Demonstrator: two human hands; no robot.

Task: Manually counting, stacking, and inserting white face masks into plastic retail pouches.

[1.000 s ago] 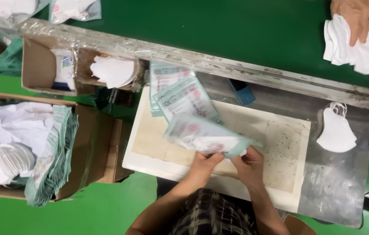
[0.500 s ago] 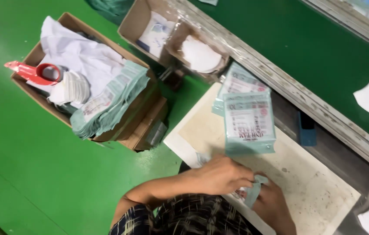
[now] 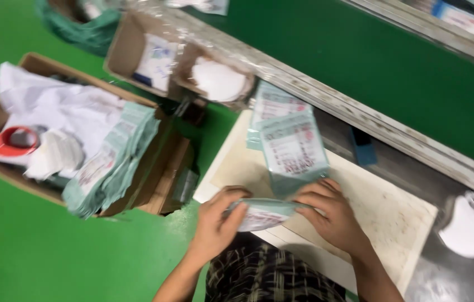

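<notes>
1. Hands had come up onto the near edge of the pale work board [image 3: 393, 218] since half a second before, when they were lower and partly out of view; the camera had also swung, so the green belt [image 3: 360, 61] filled more of the top.
2. Left hand [image 3: 217, 221] and right hand [image 3: 329, 215], two in all, each gripped one end of a single flat mask packet [image 3: 262, 214], fingers closed over its edges; the packet hung just above the board's near edge, in front of the person's checked clothing [image 3: 270, 277].
3. Beyond it lay two teal packets [image 3: 290, 140] overlapping on the board, as they had lain in the earlier frame.
4. Three cardboard boxes were counted: a large box [image 3: 2, 112] on the left with white masks, a red tape roll [image 3: 19, 138] and a slumped stack of teal packets [image 3: 111, 162] along its right side; two small boxes [image 3: 122, 53] by the belt rail, one with a white mask.
5. One loose white mask [image 3: 463, 229] lay on the grey table at right.
6. Between board and belt ran a worn metal rail [image 3: 360, 112], with a small blue block [image 3: 362, 148] just below it. Nothing blocked the hands; blur hid finer detail.
</notes>
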